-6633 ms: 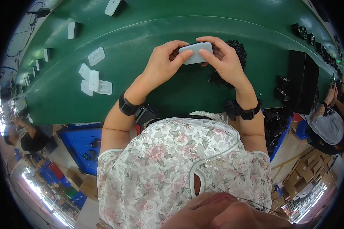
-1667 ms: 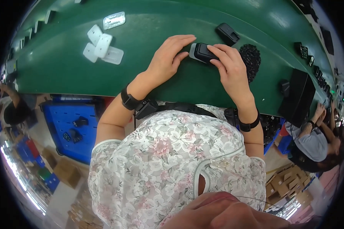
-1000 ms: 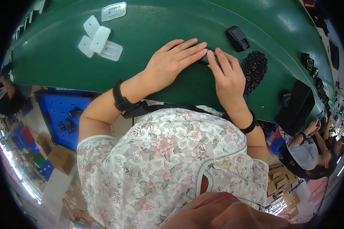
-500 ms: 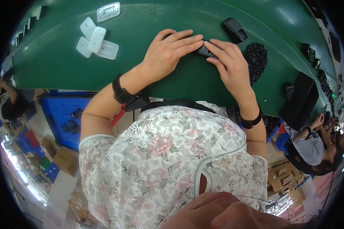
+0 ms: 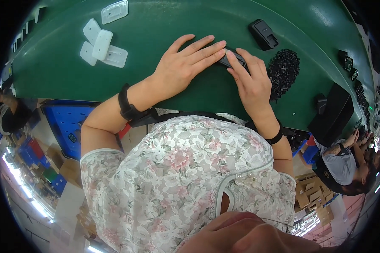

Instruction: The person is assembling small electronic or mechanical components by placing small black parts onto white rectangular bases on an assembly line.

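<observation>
Basically grn tbl (image 5: 190, 17) under hands (image 5: 177, 67), blu tray (image 5: 61, 122) L.

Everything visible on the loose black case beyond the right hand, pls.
The case is black, boxy and round-cornered, apparently plastic, with a squarish recess in its upper face toward the lower-right end. It lies slanted on the green table, just beyond the pile of small black pieces. The right hand doesn't touch it. Its underside is hidden.
</observation>
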`<control>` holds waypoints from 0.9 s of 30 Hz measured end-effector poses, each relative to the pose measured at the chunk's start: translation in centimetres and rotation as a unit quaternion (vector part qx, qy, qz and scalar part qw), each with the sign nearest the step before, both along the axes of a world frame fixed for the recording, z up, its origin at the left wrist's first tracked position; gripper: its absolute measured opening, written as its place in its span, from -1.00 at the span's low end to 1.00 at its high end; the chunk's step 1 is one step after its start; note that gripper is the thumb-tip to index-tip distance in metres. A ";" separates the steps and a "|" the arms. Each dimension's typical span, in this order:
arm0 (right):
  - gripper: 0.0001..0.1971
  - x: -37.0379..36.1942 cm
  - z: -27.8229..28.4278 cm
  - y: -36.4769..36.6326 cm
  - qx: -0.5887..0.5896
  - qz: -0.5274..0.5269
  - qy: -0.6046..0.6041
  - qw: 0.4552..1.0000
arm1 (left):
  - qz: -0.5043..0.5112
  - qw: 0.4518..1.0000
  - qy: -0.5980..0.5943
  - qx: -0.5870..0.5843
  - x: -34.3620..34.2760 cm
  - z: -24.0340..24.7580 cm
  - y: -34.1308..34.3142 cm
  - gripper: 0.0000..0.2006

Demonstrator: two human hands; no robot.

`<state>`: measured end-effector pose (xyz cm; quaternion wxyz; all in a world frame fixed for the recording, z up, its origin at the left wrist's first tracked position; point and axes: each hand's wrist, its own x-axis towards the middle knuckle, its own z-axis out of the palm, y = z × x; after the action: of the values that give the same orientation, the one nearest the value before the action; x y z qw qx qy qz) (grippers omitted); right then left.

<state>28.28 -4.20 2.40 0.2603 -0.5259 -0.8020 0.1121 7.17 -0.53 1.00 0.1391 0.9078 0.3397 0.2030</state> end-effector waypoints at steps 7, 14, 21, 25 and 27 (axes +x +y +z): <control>-0.67 1.8 1.4 2.5 -0.115 0.037 0.048 0.992 | 0.032 0.997 -0.044 0.053 2.1 -0.9 1.1 -0.51; -0.60 2.4 2.1 2.0 -0.189 0.015 0.312 0.931 | 0.088 0.911 -0.264 -0.305 3.1 2.2 2.2 -0.73; -0.61 1.7 2.5 0.9 -0.268 -0.009 0.365 0.892 | 0.099 0.879 -0.307 -0.351 3.0 2.9 0.9 -0.72; -0.64 1.5 2.7 0.7 -0.273 -0.025 0.349 0.896 | 0.104 0.897 -0.287 -0.319 3.0 3.0 0.5 -0.72; -0.64 1.3 2.7 0.6 -0.271 -0.032 0.337 0.901 | 0.107 0.894 -0.287 -0.326 2.9 2.7 0.4 -0.72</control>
<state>29.55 -3.60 5.12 0.3656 -0.5325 -0.5877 0.4872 10.11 -0.14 3.65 0.4959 0.6720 0.4275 0.3462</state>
